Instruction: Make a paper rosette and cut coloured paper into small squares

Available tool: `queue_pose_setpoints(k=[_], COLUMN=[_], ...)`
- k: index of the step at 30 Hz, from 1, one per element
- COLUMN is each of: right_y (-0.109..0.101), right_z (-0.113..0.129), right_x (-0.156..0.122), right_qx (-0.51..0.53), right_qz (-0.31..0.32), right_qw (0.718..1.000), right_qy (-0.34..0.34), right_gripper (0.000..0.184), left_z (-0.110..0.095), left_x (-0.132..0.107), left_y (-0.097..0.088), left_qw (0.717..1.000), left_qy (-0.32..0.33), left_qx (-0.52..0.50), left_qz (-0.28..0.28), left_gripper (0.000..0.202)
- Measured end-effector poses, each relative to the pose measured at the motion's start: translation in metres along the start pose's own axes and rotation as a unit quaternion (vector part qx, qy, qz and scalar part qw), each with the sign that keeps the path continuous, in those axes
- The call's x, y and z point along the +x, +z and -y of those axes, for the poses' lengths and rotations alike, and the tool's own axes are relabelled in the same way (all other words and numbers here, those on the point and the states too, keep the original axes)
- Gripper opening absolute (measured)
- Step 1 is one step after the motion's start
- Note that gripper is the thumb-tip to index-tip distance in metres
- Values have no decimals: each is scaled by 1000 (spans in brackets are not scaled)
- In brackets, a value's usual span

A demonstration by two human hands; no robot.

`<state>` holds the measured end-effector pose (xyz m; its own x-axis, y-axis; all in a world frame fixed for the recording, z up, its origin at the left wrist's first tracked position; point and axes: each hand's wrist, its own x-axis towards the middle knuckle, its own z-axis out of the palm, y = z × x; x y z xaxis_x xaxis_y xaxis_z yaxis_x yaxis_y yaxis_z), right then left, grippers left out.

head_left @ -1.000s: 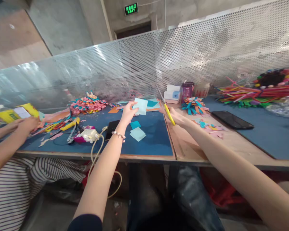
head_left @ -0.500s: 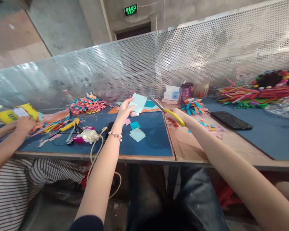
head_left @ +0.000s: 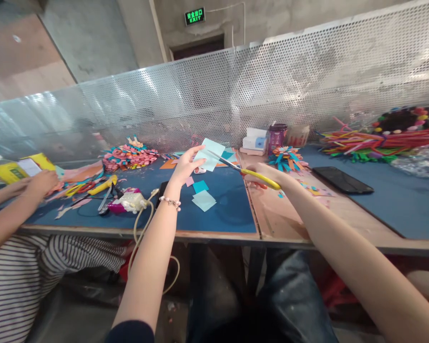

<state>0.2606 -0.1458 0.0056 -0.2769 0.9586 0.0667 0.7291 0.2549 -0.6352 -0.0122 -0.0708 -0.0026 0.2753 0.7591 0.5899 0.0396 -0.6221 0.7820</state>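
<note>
Pale blue paper [head_left: 211, 153] is up above the desk [head_left: 229, 216], pinched in the left hand [head_left: 185, 167] grip. The right hand [head_left: 263, 175], grip closed on the yellow scissors [head_left: 252, 174], has swung the blades from upright onto the paper's right edge, so cutting looks begun. Loose squares [head_left: 203, 200] lie below, with open desk around

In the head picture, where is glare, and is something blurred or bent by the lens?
Head view: glare streaks on the perforated metal screen; the wide lens stretches the right forearm near the frame edge; left hand, pale blue paper and yellow-handled scissors in the right hand are sharp; the exit sign is readable.
</note>
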Motion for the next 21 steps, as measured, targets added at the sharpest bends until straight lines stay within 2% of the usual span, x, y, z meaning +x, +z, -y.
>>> queue_pose_setpoints(k=[11,21], right_y=[6,10], right_z=[-8,-19], right_x=[8,15], right_qx=[23,45], right_qz=[11,17], right_qw=[1000,999], right_qy=[4,14], right_gripper=[5,12], left_z=[-2,-5], left_x=[-2,-4], left_y=[6,6], left_qw=[1000,1000], left_qy=[-3,-7], left_qx=[18,19], left_qz=[16,24], left_gripper=[52,53])
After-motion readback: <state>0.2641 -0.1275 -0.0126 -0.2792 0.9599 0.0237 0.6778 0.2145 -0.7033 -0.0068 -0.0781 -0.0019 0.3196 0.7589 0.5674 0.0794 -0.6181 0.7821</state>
